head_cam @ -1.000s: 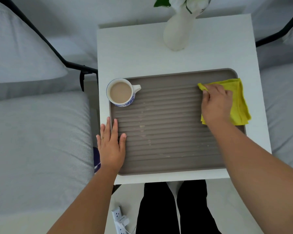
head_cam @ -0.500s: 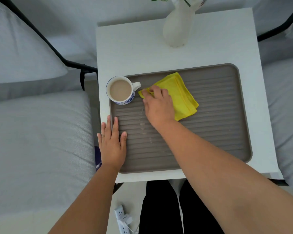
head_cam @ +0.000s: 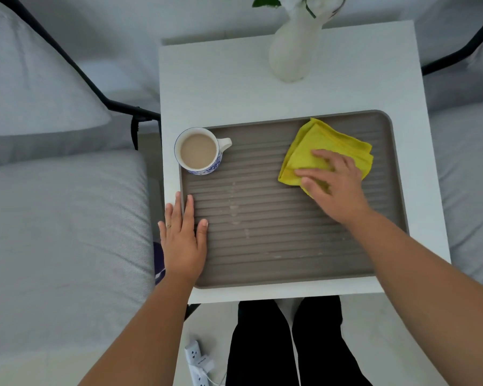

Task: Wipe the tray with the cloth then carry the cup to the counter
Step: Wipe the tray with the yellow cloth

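A ribbed grey-brown tray (head_cam: pixel 276 246) lies on a small white table (head_cam: pixel 229 87). Pale spill marks dot its left-middle ribs. A blue-and-white cup (head_cam: pixel 200 151) full of milky drink stands on the tray's far left corner, handle to the right. A folded yellow cloth (head_cam: pixel 321 146) lies on the tray's far right part. My right hand (head_cam: pixel 333 185) presses flat on the cloth's near edge, fingers spread. My left hand (head_cam: pixel 183 238) rests flat on the tray's left rim, holding nothing.
A white vase (head_cam: pixel 292 48) with flowers stands at the table's far side. Grey cushioned seats with black frames flank the table left (head_cam: pixel 62 232) and right (head_cam: pixel 469 168). A white power strip (head_cam: pixel 200 363) lies on the floor by my legs.
My right hand swept the cloth from the tray's right side to beside the cup, then back to the right. My left hand stayed on the left rim.
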